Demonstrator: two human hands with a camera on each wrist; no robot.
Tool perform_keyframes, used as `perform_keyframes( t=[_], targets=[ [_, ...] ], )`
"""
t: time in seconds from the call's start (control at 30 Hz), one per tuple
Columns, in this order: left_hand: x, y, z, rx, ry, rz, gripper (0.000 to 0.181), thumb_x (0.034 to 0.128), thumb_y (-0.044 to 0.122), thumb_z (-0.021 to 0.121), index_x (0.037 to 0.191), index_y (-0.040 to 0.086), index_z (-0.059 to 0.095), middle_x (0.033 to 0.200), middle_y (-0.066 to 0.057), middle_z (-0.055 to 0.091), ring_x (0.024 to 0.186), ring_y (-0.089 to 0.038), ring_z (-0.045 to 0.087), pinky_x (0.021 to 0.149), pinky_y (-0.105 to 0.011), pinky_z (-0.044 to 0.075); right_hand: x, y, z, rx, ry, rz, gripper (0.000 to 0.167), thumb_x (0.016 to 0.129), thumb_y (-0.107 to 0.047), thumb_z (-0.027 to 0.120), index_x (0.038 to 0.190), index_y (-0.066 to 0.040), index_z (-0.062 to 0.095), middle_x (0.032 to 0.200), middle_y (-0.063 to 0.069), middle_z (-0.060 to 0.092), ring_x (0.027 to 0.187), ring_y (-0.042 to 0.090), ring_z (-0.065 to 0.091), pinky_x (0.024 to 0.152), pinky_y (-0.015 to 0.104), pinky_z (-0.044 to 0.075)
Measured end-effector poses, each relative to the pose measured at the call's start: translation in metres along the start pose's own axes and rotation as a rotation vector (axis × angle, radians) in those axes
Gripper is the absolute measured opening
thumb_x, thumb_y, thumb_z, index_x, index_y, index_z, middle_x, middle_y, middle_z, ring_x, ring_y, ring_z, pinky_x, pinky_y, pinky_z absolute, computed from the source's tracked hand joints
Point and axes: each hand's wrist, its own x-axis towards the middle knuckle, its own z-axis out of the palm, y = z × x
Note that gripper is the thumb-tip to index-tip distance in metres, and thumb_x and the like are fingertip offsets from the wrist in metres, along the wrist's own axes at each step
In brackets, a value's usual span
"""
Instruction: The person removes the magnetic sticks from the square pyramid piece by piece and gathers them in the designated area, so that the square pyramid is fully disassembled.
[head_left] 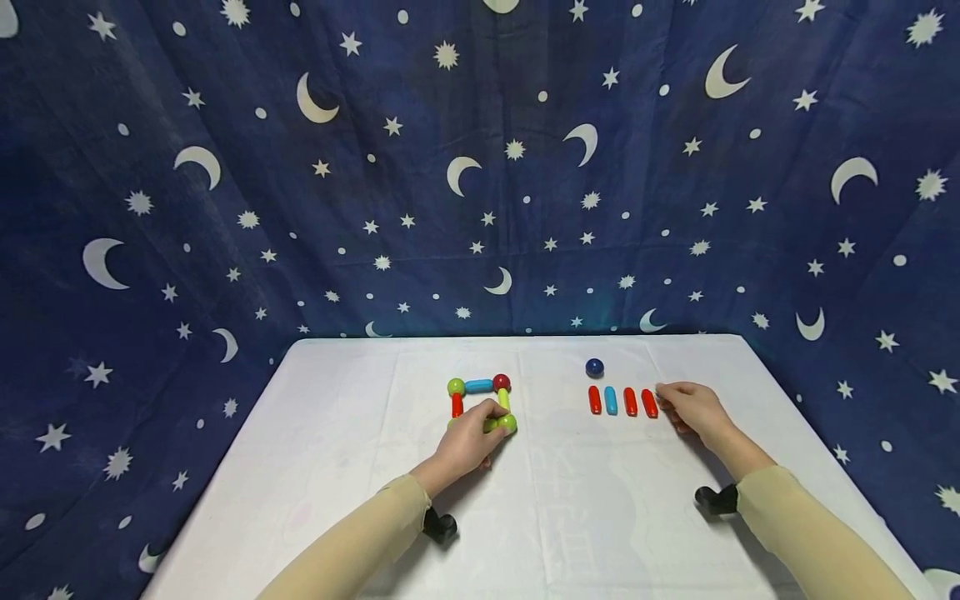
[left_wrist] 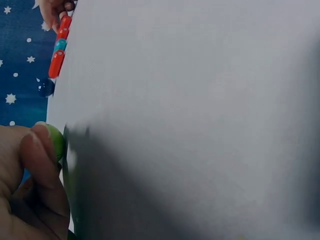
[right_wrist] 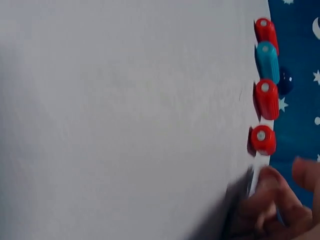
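Observation:
A square of magnetic rods and balls lies on the table, with a green ball (head_left: 456, 387), a dark red ball (head_left: 501, 382), a blue rod (head_left: 478, 387), a red rod (head_left: 457, 406) and a lime rod (head_left: 504, 402). At its near right corner my left hand (head_left: 461, 442) pinches another green ball (head_left: 509, 423); the hand covers most of the near side. Over on the right, my right hand (head_left: 697, 410) is beside the end red rod (head_left: 649, 403) of a row. Its fingers are loosely bent, and nothing shows between them in the right wrist view.
Left of that end rod lie a second red rod (head_left: 630, 402), a light blue rod (head_left: 611, 401) and a third red rod (head_left: 595, 400). A dark blue ball (head_left: 595, 367) sits behind the row. White cloth covers the table (head_left: 337, 450); a starry curtain (head_left: 465, 208) hangs behind.

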Motion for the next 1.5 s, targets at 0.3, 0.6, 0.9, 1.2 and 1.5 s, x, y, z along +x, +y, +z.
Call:
perform_keyframes(
  t=[0.3, 0.6, 0.9, 1.2, 1.5],
  targets=[
    [-0.015, -0.003, -0.026, 0.167, 0.032, 0.108, 0.037, 0.097, 0.023, 0.073, 0.134, 0.023, 0.067, 0.127, 0.003, 0.064, 0.071, -0.008, 0.065, 0.064, -0.029, 0.052, -0.014, -0.027, 0.009, 0.001, 0.104, -0.153, 0.054, 0.107, -0.044, 0.051, 0.137, 0.001, 0.058, 0.117, 0.023, 0.061, 0.082, 0.029, 0.054, 0.058, 0.034, 0.051],
    [-0.009, -0.018, -0.04, 0.33, 0.174, 0.215, 0.025, 0.0922, 0.032, 0.078, 0.116, 0.024, 0.077, 0.118, 0.006, 0.067, 0.108, -0.021, 0.053, 0.093, -0.044, 0.044, -0.032, -0.062, 0.054, 0.009, -0.04, -0.446, 0.039, 0.104, -0.031, 0.063, 0.13, -0.002, 0.066, 0.102, 0.02, 0.067, 0.081, 0.036, 0.06, 0.06, 0.034, 0.052],
    [0.003, -0.026, -0.024, 0.404, 0.081, 0.233, 0.03, 0.0902, 0.041, 0.079, 0.117, 0.028, 0.077, 0.12, 0.007, 0.068, 0.123, -0.023, 0.048, 0.113, -0.053, 0.028, -0.045, -0.084, 0.134, -0.165, -0.244, -0.524, 0.036, 0.093, -0.025, 0.077, 0.125, -0.011, 0.07, 0.106, -0.004, 0.07, 0.1, 0.017, 0.064, 0.09, 0.043, 0.053],
    [0.006, -0.027, -0.018, 0.412, 0.096, 0.155, 0.023, 0.0891, 0.042, 0.08, 0.107, 0.029, 0.078, 0.112, 0.01, 0.068, 0.12, -0.021, 0.05, 0.104, -0.052, 0.033, -0.047, -0.095, 0.167, -0.163, -0.231, -0.462, 0.036, 0.087, -0.024, 0.084, 0.116, -0.012, 0.067, 0.101, -0.003, 0.069, 0.097, 0.014, 0.063, 0.093, 0.043, 0.051],
    [0.005, -0.026, -0.019, 0.355, 0.102, 0.163, 0.02, 0.0895, 0.037, 0.081, 0.107, 0.028, 0.078, 0.108, 0.013, 0.072, 0.109, -0.016, 0.054, 0.094, -0.049, 0.037, -0.045, -0.097, 0.175, -0.148, -0.228, -0.483, 0.032, 0.085, -0.02, 0.085, 0.111, -0.013, 0.068, 0.094, -0.005, 0.067, 0.089, 0.011, 0.061, 0.086, 0.038, 0.051]
  ],
)
